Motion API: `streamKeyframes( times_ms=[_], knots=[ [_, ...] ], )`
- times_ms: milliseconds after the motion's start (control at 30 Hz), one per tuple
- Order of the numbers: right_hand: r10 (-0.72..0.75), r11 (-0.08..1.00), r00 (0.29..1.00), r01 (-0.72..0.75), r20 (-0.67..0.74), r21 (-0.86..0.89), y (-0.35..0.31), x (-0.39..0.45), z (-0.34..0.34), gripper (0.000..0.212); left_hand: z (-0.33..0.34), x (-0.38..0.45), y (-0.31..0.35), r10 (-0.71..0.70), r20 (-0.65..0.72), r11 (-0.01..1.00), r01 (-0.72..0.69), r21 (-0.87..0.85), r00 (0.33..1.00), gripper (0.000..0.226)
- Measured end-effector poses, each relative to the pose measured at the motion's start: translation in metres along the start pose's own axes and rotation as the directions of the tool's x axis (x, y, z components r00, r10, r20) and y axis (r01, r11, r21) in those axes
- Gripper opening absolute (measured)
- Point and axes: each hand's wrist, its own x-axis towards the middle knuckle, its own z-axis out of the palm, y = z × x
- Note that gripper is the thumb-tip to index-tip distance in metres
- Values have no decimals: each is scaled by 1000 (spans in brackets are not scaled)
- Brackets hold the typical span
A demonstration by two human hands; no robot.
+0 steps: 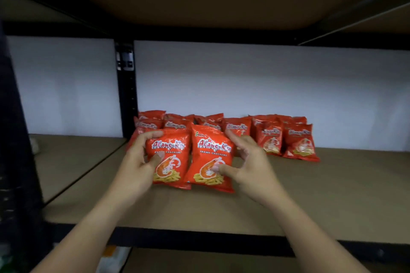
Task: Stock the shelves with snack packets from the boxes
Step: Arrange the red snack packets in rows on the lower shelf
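Observation:
Two red prawn-cracker packets stand upright side by side on the brown shelf board (310, 195). My left hand (139, 162) grips the left packet (170, 157), fingers over its top corner and thumb on its front. My right hand (248, 164) holds the right packet (210, 157), thumb pressed on its front, fingers behind its right edge. Behind them a row of several more red packets (270, 137) stands near the white back wall.
A black metal upright (126, 86) divides this bay from the neighbouring shelf on the left. Another shelf board hangs overhead (199, 2). The black front rail (177, 239) runs under my forearms. Bare shelf board stretches to the right of the packets.

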Motion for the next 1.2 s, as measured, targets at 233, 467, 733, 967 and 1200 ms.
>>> streamKeyframes(
  times_ms=[233, 467, 733, 967, 1200],
  knots=[
    [-52, 998, 999, 51, -2, -34, 16, 53, 88, 89, -56, 63, -37, -38, -113, 989, 53, 137, 993, 35],
    [-25, 982, 999, 31, 35, -187, 24, 84, 120, 76, -77, 108, -66, -112, -91, 977, 127, 174, 990, 33],
    [-34, 961, 999, 42, 34, -272, 48, 101, 142, 66, -76, 137, -97, -2, -49, 978, 12, 207, 999, 38],
    [20, 964, 997, 2, 81, -267, 51, 102, 145, 83, -81, 140, -102, 28, -19, 958, -21, 287, 999, 64],
    [-22, 964, 998, 36, 56, -264, 49, 96, 147, 83, -82, 134, -103, 78, 43, 954, -87, 286, 996, 70]
  ],
)
